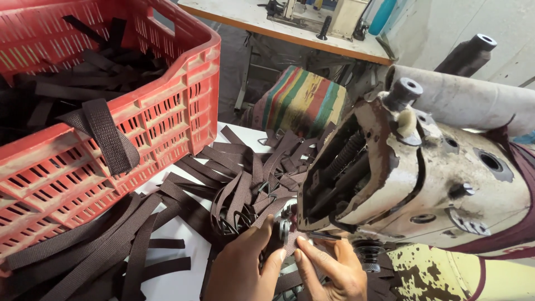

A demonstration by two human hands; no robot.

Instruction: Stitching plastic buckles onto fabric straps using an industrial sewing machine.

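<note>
Under the worn head of the sewing machine (412, 184), at the lower middle of the view, my two hands meet over a short piece of dark brown strap (291, 241). My left hand (242, 267) comes in from below, its thumb and fingers closed on the strap and on a small metal buckle (283, 229) that sits at the strap's end, just beside the machine's open face. My right hand (329, 268) lies next to it, its fingertips (301, 243) pinched on the same strap from the other side, so that both grips are shut on the one piece; the two hands touch or nearly touch at the thumbs. How far the strap runs beneath the machine I cannot tell, since the fingers and the machine's casing hide it. Behind the hands, on the white counter (178, 278), lies a loose heap of straps (245, 178) of the same brown webbing, several with metal rings, spreading left toward longer strips (106, 245) that trail across the counter's near edge. Left of these stands a red plastic crate (128, 117), slotted on its sides and filled with more brown webbing, with one strap (108, 136) hanging over its rim. Beyond the counter, a striped cushion (301, 100) in red, green and yellow sits below a second pale work surface (290, 28) at the top of the view.
</note>
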